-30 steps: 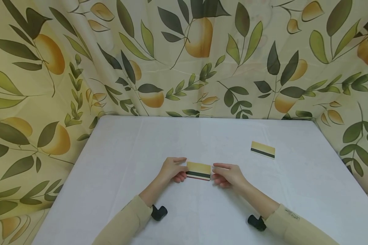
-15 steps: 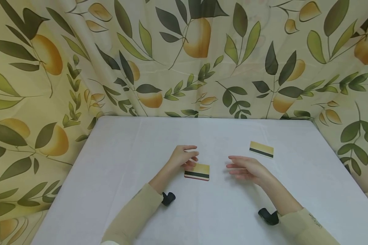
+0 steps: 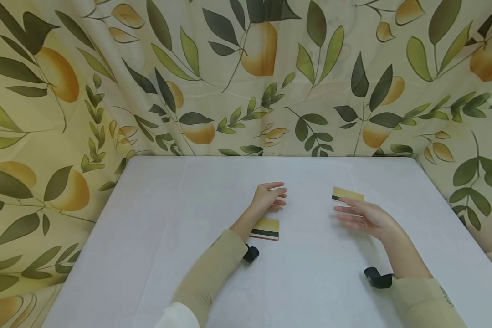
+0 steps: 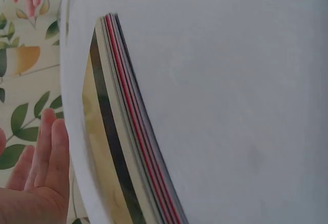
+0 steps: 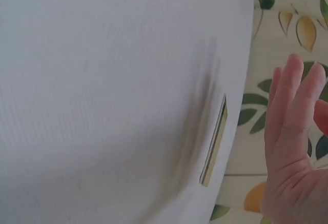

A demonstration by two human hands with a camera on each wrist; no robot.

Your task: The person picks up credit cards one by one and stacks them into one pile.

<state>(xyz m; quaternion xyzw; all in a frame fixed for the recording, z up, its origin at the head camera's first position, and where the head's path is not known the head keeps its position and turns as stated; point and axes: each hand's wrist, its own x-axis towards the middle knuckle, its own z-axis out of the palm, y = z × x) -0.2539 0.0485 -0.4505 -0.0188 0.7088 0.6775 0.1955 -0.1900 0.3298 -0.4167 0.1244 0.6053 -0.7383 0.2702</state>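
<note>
A neat stack of several cards [image 3: 266, 229], topped by a gold one with a dark stripe, lies on the table, partly covered by my left wrist. Its layered edges, some red, show large in the left wrist view. My left hand [image 3: 268, 197] is past the stack, fingers loosely extended and holding nothing. To the right, a single gold card [image 3: 348, 194] with the same dark stripe lies flat. Over its near edge hovers my right hand [image 3: 366, 217], fingers extended, partly hiding it. The right wrist view shows that card [image 5: 218, 142] apart from the fingers [image 5: 293, 88].
A white cloth covers the table [image 3: 180, 218]. Behind and beside it hangs a curtain [image 3: 229, 82] printed with leaves and fruit. Each wrist carries a small black camera, one on the left [image 3: 251, 254] and one on the right [image 3: 379, 278].
Both hands have left the stack's sides. My left hand has moved forward and right past the stack; my right has moved right to the single card. Both cards and stack stay in place.
</note>
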